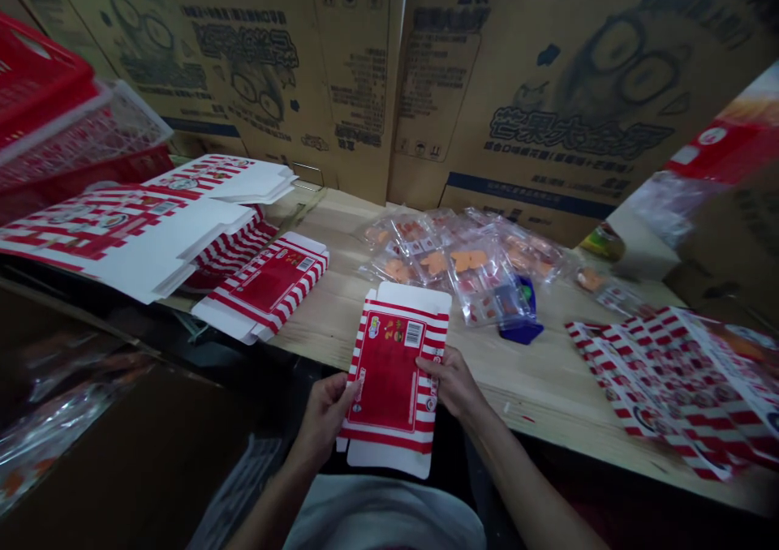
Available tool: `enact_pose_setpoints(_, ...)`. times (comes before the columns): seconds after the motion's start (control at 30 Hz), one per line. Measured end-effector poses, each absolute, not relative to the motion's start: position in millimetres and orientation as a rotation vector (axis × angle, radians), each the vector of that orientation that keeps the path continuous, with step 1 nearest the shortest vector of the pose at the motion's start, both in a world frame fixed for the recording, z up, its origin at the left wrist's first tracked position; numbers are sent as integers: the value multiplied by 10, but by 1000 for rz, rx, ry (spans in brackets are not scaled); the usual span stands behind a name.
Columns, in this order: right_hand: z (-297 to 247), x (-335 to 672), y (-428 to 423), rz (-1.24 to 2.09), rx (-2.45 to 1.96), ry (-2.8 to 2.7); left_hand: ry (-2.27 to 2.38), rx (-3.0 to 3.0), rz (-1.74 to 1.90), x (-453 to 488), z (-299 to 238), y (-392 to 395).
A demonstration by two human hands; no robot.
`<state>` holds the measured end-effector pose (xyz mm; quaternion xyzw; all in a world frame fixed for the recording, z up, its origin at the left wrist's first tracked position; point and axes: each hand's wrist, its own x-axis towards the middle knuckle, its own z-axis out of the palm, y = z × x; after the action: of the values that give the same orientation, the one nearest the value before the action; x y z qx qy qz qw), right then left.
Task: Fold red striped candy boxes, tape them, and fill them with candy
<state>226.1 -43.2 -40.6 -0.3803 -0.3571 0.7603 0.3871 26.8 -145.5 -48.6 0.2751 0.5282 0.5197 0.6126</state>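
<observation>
A red-and-white striped carton (386,380) is held in front of me at the table's near edge, its white end flaps sticking out at top and bottom. My left hand (329,412) grips its left side, thumb on the front. On the right side my right hand (454,380) pinches the edge, a finger lying across the printed face. Another striped carton (268,282) lies on the table to the left, beside a stack of flat cartons (139,225). Beyond the held carton is a pile of clear packets (438,254) with orange pieces inside.
Large brown cardboard boxes (517,88) stand along the back of the wooden table (341,209). Red and white plastic baskets (61,112) are at the left. A dark blue object (520,327) sits by the packets. Striped printed sheets or cartons (682,380) lie at the right.
</observation>
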Motion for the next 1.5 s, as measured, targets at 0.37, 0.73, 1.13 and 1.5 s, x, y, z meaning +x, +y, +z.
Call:
enact_pose_setpoints(0.37,-645,2369,-746,2175,-903,-958,1112,740,1405,270,-407,-1046)
enact_pose_setpoints(0.73,-712,2360,-645,1440,-1132,-1217,1104,876,1345,269,-424,-1164)
enact_pose_setpoints(1.13,-753,2488,-464,1280,-1140,-1493,1273,608,1381,186,-647,-920)
enact_pose_setpoints(1.5,-646,2514,-305,1763,-1089,-1478,1322,870,1154,60,-631,-793)
